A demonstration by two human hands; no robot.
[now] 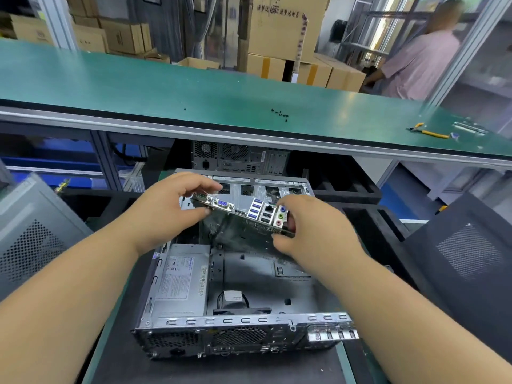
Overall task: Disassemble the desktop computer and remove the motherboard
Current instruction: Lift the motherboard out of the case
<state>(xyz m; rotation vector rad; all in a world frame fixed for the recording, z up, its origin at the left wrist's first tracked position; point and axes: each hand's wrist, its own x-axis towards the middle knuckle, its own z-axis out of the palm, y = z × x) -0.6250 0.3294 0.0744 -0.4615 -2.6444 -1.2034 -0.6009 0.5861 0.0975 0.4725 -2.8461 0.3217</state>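
The motherboard (243, 217) hangs tilted above the open desktop case (238, 322), its row of rear ports (blue VGA, blue USB, coloured audio jacks) facing me. My left hand (169, 206) grips the board's left end, fingers curled over the top edge and thumb beneath. My right hand (307, 225) grips the right end by the audio jacks. The case lies flat on a low surface in front of me, with the grey power supply (181, 281) still in its left half and a bare metal floor on the right. A small fan sits near the case's front wall.
A long green workbench (194, 87) runs across above the case, with loose black screws (279, 114) and yellow-handled pliers (426, 130) on it. Another computer case (238, 157) stands under the bench. Grey case panels lean at left (33, 239) and right (468, 250). A person stands at far right.
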